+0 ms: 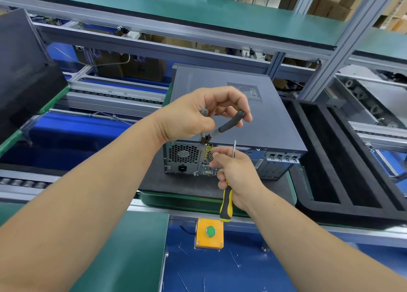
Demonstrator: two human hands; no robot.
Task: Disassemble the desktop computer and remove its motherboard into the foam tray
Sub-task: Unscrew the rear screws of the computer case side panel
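A dark grey desktop computer (237,115) lies on its side on a black mat, its rear panel with the fan grille facing me. My left hand (198,113) grips pliers (231,123) with grey handles, their jaws down at the top rear edge of the case. My right hand (235,173) holds a yellow-and-black screwdriver (226,203) with its shaft pointing up, in front of the rear panel. A black foam tray (343,159) with long slots lies to the right of the computer.
A yellow box with a green push button (210,232) sits at the near edge. A green mat (132,247) lies at the lower left. Black foam pieces (24,76) stand at the left. Aluminium frame posts and a green shelf run overhead. Roller conveyors flank the station.
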